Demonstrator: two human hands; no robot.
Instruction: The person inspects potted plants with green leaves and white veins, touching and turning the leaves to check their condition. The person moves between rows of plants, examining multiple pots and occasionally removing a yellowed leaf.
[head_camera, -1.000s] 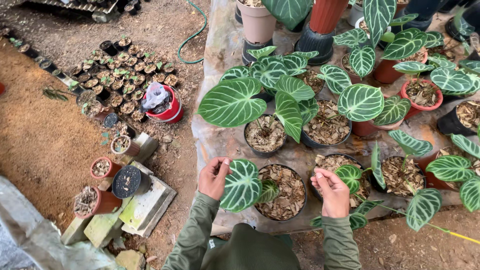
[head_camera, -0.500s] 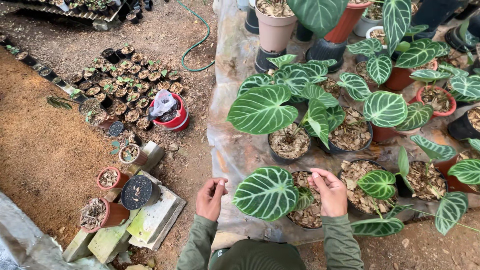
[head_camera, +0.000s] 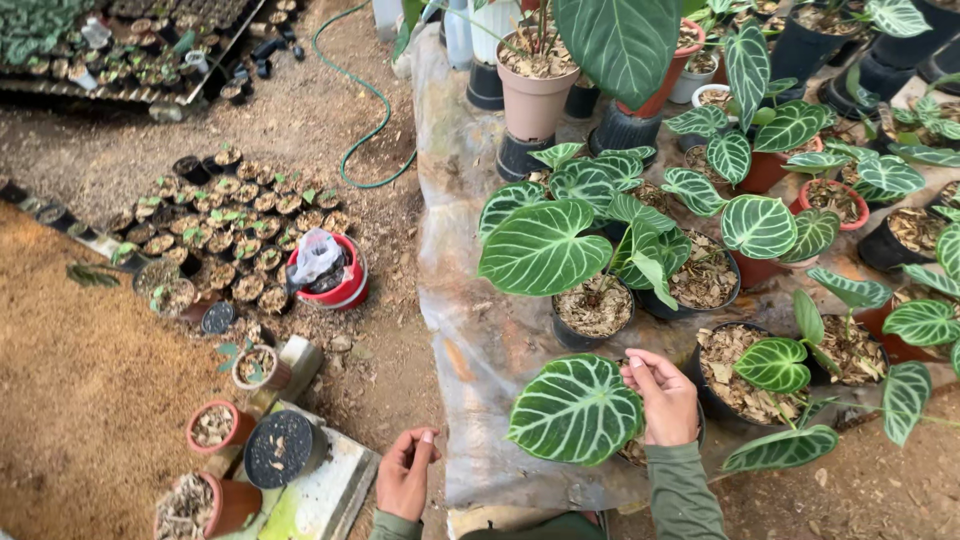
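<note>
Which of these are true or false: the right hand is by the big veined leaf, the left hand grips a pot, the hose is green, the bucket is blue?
1. The right hand is raised beside the large veined leaf. True.
2. The left hand grips a pot. False: it holds nothing, hanging loosely curled above the ground.
3. The hose on the ground is green. True.
4. The bucket is blue. False: it is red, with a plastic bag in it.
</note>
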